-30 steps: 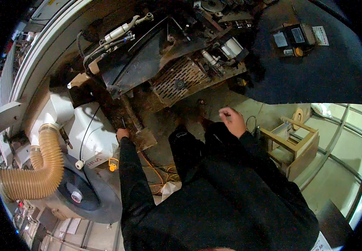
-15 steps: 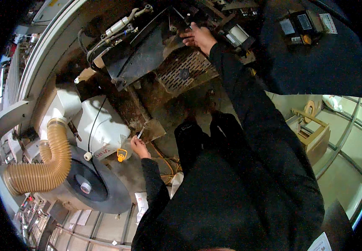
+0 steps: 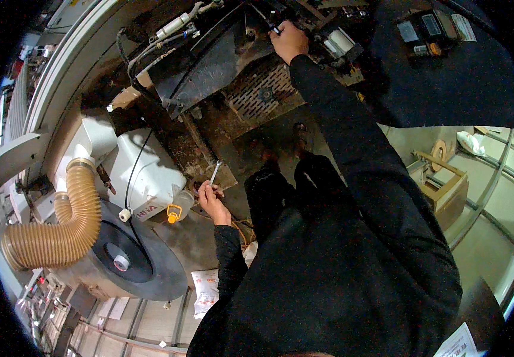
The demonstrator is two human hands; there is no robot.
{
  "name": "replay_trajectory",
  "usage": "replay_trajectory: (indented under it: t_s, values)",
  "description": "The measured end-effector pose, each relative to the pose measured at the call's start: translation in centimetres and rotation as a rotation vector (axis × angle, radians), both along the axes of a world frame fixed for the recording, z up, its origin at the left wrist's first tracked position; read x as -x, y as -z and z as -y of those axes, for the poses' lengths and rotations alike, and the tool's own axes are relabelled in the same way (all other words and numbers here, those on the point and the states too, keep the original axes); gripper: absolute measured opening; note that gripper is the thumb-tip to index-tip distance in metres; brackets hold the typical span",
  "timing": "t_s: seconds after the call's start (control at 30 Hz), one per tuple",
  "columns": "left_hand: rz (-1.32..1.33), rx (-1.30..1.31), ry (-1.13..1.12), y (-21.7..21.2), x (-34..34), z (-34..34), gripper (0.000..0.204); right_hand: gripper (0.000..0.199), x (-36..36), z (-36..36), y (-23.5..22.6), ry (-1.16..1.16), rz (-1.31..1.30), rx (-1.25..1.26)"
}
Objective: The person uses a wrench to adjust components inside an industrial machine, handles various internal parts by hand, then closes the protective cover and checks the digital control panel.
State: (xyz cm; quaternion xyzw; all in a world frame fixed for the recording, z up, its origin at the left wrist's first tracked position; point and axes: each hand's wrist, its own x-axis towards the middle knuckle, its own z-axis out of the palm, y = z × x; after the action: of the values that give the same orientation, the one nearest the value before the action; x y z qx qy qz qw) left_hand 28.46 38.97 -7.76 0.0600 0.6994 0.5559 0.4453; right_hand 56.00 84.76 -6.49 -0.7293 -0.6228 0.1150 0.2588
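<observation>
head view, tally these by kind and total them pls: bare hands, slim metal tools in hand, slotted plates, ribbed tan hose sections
bare hands: 2 (left hand, right hand)
slim metal tool: 1
slotted plate: 1
ribbed tan hose sections: 2 (long one, short one)
total: 6

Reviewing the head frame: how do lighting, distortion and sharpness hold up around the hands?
Head view: uneven light, white housing bright, slotted plate dim; head view: pale frame bows near the fisheye rim, corners black; head view: dark areas look grainy; head view: left hand and wrench readable, right hand visible, but its fingertip contact is unclear against dark machinery.
</observation>
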Motion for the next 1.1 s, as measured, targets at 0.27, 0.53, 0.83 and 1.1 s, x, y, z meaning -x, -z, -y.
replay_trajectory:
  t_s: [0.27,0.53,0.83,1.1]
  values:
    - [-0.330,-0.146,0.161,-6.1,0.6,-8.3,0.027,0.033,-0.3,1.6,-0.9,-0.077,-0.111,-0.075]
    - [-0.555,-0.388,0.346,-9.8,-0.2,-23.8,0.024,0.040,0.0,3.2,-1.2,-0.074,-0.108,-0.048]
    - [-0.660,-0.271,0.539,-7.4,-1.5,-32.4,0.022,0.036,0.7,4.3,-3.3,-0.096,-0.217,-0.021]
    - [-1.445,-0.248,0.554,-8.1,-2.7,-33.2,0.026,0.048,0.6,4.0,-2.0,-0.109,-0.191,-0.148]
